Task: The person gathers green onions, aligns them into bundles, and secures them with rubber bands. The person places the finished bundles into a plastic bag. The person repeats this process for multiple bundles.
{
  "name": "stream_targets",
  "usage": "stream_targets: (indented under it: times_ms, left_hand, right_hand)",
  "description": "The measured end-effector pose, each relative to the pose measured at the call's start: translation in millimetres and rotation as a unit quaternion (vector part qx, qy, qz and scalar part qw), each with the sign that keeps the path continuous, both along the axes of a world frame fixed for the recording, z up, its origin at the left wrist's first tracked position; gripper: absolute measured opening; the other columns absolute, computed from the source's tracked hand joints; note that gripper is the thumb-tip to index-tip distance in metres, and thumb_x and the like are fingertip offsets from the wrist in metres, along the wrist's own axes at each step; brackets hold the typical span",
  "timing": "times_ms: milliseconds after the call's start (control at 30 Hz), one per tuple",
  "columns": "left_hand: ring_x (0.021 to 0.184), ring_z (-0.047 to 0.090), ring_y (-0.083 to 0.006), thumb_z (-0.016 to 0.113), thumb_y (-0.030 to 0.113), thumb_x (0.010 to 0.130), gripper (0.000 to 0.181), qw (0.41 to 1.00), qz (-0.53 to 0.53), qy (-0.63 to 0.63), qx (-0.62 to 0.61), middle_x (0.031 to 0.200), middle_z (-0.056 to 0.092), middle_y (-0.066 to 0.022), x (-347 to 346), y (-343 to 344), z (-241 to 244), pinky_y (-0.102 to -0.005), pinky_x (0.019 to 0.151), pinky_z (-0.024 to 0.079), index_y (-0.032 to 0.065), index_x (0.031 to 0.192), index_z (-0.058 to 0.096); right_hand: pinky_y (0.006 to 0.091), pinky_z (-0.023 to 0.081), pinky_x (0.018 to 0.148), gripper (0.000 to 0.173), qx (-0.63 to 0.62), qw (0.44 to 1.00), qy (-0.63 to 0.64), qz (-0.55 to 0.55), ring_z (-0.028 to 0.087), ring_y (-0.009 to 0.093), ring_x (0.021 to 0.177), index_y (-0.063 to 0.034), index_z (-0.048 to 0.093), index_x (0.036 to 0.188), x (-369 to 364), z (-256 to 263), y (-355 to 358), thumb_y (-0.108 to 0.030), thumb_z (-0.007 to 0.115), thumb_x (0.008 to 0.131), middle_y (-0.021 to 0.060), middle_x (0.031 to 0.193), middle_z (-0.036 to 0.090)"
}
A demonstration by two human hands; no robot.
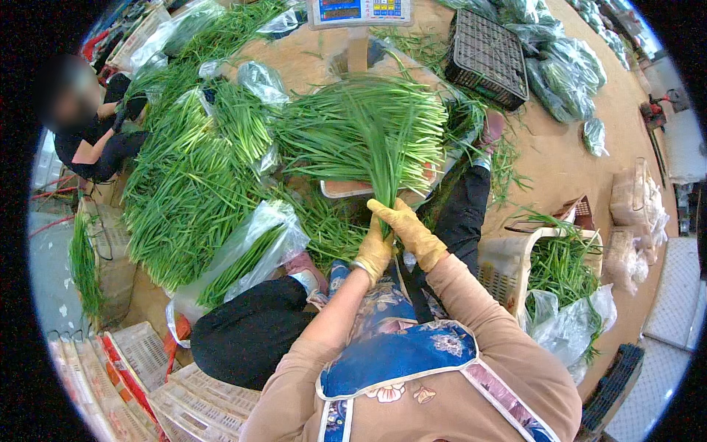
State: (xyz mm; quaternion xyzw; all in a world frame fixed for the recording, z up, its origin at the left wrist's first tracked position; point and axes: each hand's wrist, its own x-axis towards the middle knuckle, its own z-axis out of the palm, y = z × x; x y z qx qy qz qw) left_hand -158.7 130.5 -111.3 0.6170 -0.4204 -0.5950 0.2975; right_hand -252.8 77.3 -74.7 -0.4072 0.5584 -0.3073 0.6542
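Observation:
Both of my hands wear yellow gloves and meet at the lower end of an upright bunch of garlic chives (385, 177). My left hand (376, 251) grips the bunch low down, and my right hand (413, 232) closes around it from the other side. Its green leaves fan out upward, blurred in part. Just beyond my hands a large heap of chives (353, 127) lies with pale stem ends to the right. Under that heap shows the white rim of a tray (345, 190). Beside my left knee, a clear plastic bag (270, 232) holds more chives.
A broad pile of chives (177, 199) covers the floor at left, near another seated person (83, 127). Ahead stand a digital scale (362, 12) and a black plastic crate (486, 58). At right is a white basket (500, 265) with loose greens; stacked crates (204, 403) are behind left.

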Motion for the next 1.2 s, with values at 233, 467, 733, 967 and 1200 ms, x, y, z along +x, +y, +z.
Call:
stream_targets:
  times_ms: [233,467,733,967,1200]
  left_hand:
    - [0.091,0.057,-0.0322,0.057,0.030,0.082,0.063,0.993,-0.074,-0.087,-0.010,0.106,0.058,-0.0154,-10.1,0.1,4.1,-0.0393,0.082,0.044,0.0170,0.135,0.025]
    - [0.077,0.061,-0.0184,0.069,0.018,0.078,0.029,0.896,0.183,0.400,0.054,0.095,0.060,-0.0059,13.1,-8.4,-13.7,-0.0304,0.072,0.050,0.0061,0.101,0.057]
    - [0.084,0.064,-0.0232,0.064,0.012,0.081,0.014,0.828,0.301,0.465,0.085,0.090,0.065,-0.0137,26.7,-12.7,-12.9,-0.0317,0.074,0.052,0.0043,0.090,0.056]
    - [0.095,0.061,-0.0243,0.059,0.021,0.086,0.022,0.863,0.253,0.424,0.105,0.106,0.061,-0.0174,24.0,-14.4,-34.5,-0.0337,0.080,0.049,0.0053,0.100,0.053]
    - [0.101,0.057,-0.0324,0.059,0.014,0.084,0.023,0.812,0.282,0.495,0.130,0.114,0.055,-0.0235,15.9,-32.3,-56.5,-0.0345,0.074,0.052,0.0045,0.102,0.048]
  right_hand:
    - [0.0305,0.045,0.079,0.044,0.021,1.000,0.000,-0.009,0.058,0.019,0.087,-0.0006,0.057,0.110,-3.4,-14.1,5.4,-0.030,0.065,0.079,0.0110,0.093,0.062]
    - [0.0369,0.040,0.092,0.065,-0.246,0.943,0.180,0.134,0.051,0.034,0.107,0.0002,0.046,0.122,-9.3,29.2,-35.5,-0.036,0.068,0.072,0.0214,0.115,0.054]
    - [0.0440,0.036,0.092,0.120,-0.339,0.707,0.591,0.190,0.045,0.036,0.109,-0.0003,0.005,0.139,-40.2,-11.4,-76.3,-0.032,0.080,0.052,0.0184,0.117,0.049]
    - [0.0441,0.045,0.074,0.055,-0.284,0.715,0.604,0.208,0.055,0.035,0.090,-0.0064,0.051,0.108,-32.5,-35.0,-88.9,-0.019,0.071,0.058,0.0155,0.089,0.059]
    - [0.0432,0.047,0.069,0.031,-0.390,0.768,0.500,0.092,0.058,0.037,0.078,-0.0074,0.055,0.097,-44.3,-31.7,-104.4,-0.012,0.063,0.067,0.0168,0.081,0.060]
